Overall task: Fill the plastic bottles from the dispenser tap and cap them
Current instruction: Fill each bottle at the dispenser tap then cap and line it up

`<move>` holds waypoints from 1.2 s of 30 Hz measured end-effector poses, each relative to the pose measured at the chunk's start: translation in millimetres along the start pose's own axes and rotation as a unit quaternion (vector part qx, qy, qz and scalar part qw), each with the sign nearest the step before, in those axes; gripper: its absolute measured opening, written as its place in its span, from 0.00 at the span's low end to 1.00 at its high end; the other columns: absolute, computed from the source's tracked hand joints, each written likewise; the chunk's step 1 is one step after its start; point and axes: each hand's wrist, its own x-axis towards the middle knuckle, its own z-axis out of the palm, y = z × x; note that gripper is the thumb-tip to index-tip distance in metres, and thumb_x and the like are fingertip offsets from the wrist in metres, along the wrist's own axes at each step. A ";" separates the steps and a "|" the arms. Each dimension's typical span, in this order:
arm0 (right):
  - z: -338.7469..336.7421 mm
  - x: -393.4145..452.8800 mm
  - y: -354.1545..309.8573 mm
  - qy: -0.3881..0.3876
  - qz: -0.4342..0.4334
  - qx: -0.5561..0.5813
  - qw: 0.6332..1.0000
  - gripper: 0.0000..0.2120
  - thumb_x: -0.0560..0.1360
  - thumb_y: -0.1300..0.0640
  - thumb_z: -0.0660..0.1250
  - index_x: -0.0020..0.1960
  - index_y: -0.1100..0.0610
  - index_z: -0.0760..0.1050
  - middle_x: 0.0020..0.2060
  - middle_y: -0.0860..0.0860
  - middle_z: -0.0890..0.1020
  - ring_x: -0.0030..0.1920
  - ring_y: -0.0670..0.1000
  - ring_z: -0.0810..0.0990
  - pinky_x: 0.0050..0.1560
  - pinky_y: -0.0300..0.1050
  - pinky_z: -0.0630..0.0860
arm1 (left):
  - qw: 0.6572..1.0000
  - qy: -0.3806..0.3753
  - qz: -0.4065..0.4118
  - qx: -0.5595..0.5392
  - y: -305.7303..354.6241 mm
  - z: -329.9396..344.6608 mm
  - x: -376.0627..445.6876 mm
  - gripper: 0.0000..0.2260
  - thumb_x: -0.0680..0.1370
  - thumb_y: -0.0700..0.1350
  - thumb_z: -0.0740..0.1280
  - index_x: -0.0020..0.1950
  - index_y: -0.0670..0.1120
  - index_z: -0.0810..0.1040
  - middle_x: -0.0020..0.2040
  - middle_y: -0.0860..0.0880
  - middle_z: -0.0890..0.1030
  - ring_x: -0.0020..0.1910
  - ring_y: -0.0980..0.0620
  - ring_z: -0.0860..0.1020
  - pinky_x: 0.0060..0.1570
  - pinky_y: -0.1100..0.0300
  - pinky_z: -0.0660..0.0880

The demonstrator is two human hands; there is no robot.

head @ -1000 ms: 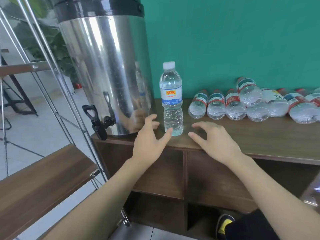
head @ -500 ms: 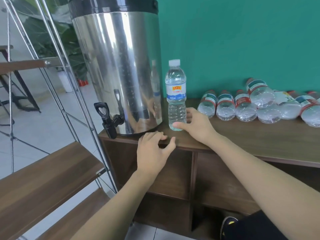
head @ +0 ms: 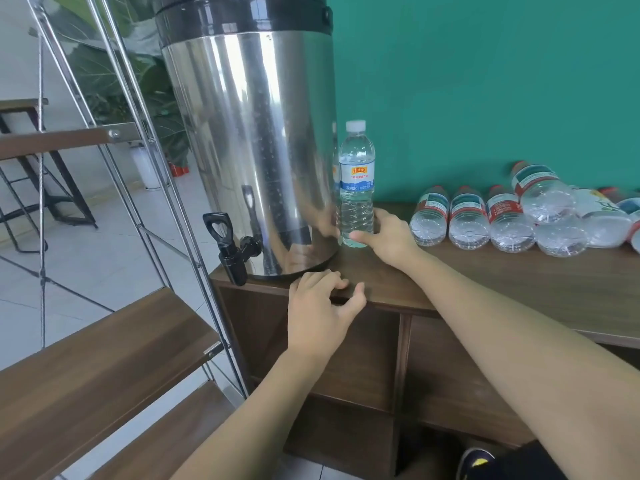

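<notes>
- So, right hand had its grip round the base of the capped bottle, thumb across the front; bottle stood upright on the worktop, just beside the dispenser.
- Left hand held nothing, fingers loosely curled over the worktop edge.
- Bottle looked full and capped, so I judged it done: best to park it clear, low grip, no tipping.
- Tap sat left, past the edge; empties lay right. Next one needed uncapping first.
</notes>
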 end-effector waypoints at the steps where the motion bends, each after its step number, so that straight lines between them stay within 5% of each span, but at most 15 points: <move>1: 0.3 0.8 -0.4 0.001 0.000 0.001 1.000 0.30 0.76 0.48 0.74 0.74 0.54 0.70 0.65 0.53 0.80 0.65 0.55 0.78 0.52 0.38 0.66 | 1.000 -0.002 -0.002 0.000 0.2 0.1 0.0 0.18 0.74 0.62 0.66 0.43 0.48 0.83 0.46 0.57 0.83 0.54 0.57 0.78 0.66 0.59 0.64; 16: -16.1 -17.7 2.5 0.002 -0.050 -0.031 0.998 0.25 0.78 0.49 0.72 0.71 0.58 0.73 0.62 0.52 0.82 0.61 0.51 0.81 0.64 0.46 0.75 | 1.000 -0.013 -0.003 0.008 -1.0 0.8 0.5 0.11 0.75 0.55 0.73 0.42 0.47 0.82 0.46 0.56 0.83 0.55 0.56 0.78 0.64 0.57 0.66; 21: -50.8 -29.0 19.0 0.117 -0.175 -0.309 0.928 0.22 0.82 0.46 0.64 0.70 0.58 0.74 0.65 0.55 0.79 0.68 0.58 0.72 0.69 0.55 0.68 | 1.000 -0.003 -0.001 0.007 1.3 1.0 0.9 0.16 0.74 0.60 0.68 0.41 0.47 0.82 0.45 0.56 0.83 0.54 0.54 0.78 0.63 0.56 0.66; 24: -64.4 -18.7 28.8 0.064 -0.137 -0.381 0.912 0.26 0.82 0.41 0.61 0.69 0.59 0.76 0.66 0.56 0.79 0.69 0.59 0.72 0.71 0.55 0.65 | 1.000 -0.010 -0.010 0.008 2.3 -0.8 1.5 0.14 0.74 0.57 0.72 0.41 0.47 0.82 0.46 0.56 0.83 0.54 0.54 0.78 0.62 0.57 0.64; 28: -61.4 -26.2 32.2 0.014 -0.172 -0.369 0.913 0.24 0.82 0.42 0.62 0.64 0.60 0.79 0.63 0.56 0.81 0.69 0.58 0.73 0.70 0.57 0.69 | 0.999 -0.017 -0.028 0.006 6.8 -6.3 2.4 0.11 0.74 0.53 0.76 0.42 0.47 0.83 0.45 0.57 0.82 0.53 0.55 0.77 0.62 0.59 0.62; 36: -57.8 -85.2 12.8 0.053 -0.201 -0.191 0.959 0.19 0.80 0.46 0.67 0.64 0.57 0.80 0.64 0.53 0.81 0.67 0.53 0.75 0.71 0.49 0.69 | 0.997 -0.039 -0.052 -0.030 19.9 -20.2 1.8 0.08 0.75 0.49 0.76 0.48 0.46 0.87 0.49 0.55 0.85 0.56 0.55 0.79 0.65 0.56 0.70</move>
